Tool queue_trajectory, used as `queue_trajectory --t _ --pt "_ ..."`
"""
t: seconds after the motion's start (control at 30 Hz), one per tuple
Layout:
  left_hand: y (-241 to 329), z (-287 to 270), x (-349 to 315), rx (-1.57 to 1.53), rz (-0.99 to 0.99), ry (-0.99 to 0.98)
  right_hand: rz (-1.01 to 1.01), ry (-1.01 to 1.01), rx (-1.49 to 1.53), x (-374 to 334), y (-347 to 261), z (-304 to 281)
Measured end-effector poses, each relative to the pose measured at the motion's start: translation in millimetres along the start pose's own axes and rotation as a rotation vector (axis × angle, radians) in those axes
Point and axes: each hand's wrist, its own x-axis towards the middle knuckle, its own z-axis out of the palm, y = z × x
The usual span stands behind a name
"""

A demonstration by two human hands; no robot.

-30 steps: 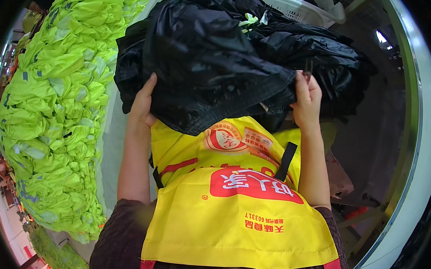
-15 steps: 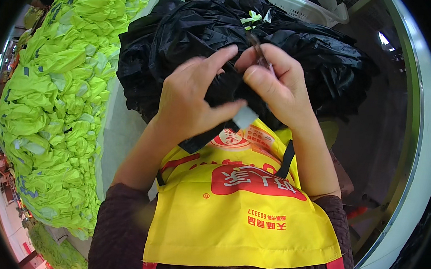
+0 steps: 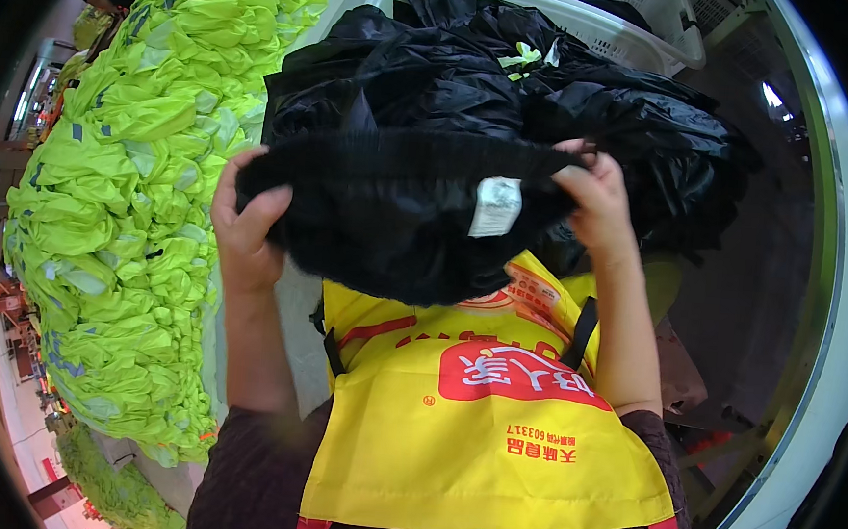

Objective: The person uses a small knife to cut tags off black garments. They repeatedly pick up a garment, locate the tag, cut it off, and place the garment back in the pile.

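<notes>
Holding a black garment (image 3: 377, 232) near the center of the view, toward 12 o'clock, a person grips its dark band from both ends. The left hand (image 3: 250, 223) pinches the 9 o'clock end, thumb and fingers closed on the fabric; the right hand (image 3: 596, 198), its fingers closed too, grasps the end toward 2 o'clock. A white label (image 3: 496, 208) shows on the cloth. Heaped black fabric (image 3: 649, 133) spreads from 12 to 2 o'clock, while bright yellow-green garments (image 3: 132, 215) pile up at 9 o'clock. A yellow apron (image 3: 489, 466) fills 6 o'clock.
</notes>
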Motion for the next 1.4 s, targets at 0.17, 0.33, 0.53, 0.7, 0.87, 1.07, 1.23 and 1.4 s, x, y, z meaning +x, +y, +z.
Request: queue_trajectory --t 0.17,0.33,0.53,0.7,0.87,1.07,1.23,1.4 --pt "-37.8 -89.6 -13.0 0.569 -0.669 -0.31 0.096 -0.354 -0.368 4.6 -12.7 7.1" --pt "3.2 -56.3 -6.8 0.577 -0.241 -0.52 0.052 -0.428 -0.418 3.0 4.9 4.1" --pt "-13.1 51.0 7.7 0.562 -0.268 -0.678 -0.087 -0.541 -0.627 3.5 -21.0 29.6" --pt "-36.2 62.0 2.3 0.412 -0.54 -0.917 -0.138 -0.217 -0.71 -15.5 -14.0 24.8" --pt "-40.5 57.4 -3.0 0.255 -0.702 -0.889 0.059 -0.11 -0.512 -33.3 13.6 21.1" --pt "-38.3 56.5 -17.8 0.275 -0.597 -0.907 0.054 -0.051 -0.196 -15.3 33.4 -4.3" --pt "-44.0 57.7 -20.7 0.255 -0.591 -0.878 0.089 -0.046 -0.159 -13.8 34.7 -8.5" --pt "-42.4 61.5 -23.9 0.251 -0.547 -0.87 0.132 -0.041 -0.087 -13.2 38.9 -11.6"
